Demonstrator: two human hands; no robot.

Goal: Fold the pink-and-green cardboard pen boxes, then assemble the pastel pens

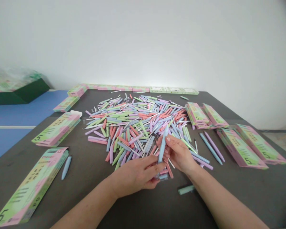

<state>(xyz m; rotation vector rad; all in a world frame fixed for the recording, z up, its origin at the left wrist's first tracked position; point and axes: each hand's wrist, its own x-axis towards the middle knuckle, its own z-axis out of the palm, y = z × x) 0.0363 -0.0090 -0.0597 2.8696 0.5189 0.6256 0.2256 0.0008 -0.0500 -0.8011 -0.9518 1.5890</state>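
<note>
Both my hands hold a light blue pen [164, 143] that stands nearly upright over the near edge of the pile. The fingers of my left hand [139, 171] are wrapped round its lower end, where a bit of clear plastic shows. Higher up, my right hand [177, 151] pinches the pen between thumb and fingers. Behind and under the hands spreads a large heap of pen parts [133, 121] in blue, green, purple and coral, with thin white refills among them. A pale green pen part [186, 190] lies below my right wrist.
Green and pink boxes stand at the left [30, 184], at the right [243, 148] and along the back edge [140, 88] of the dark table [85, 203]. A loose blue piece [66, 167] lies at left. A dark green crate [19, 92] sits on a blue surface.
</note>
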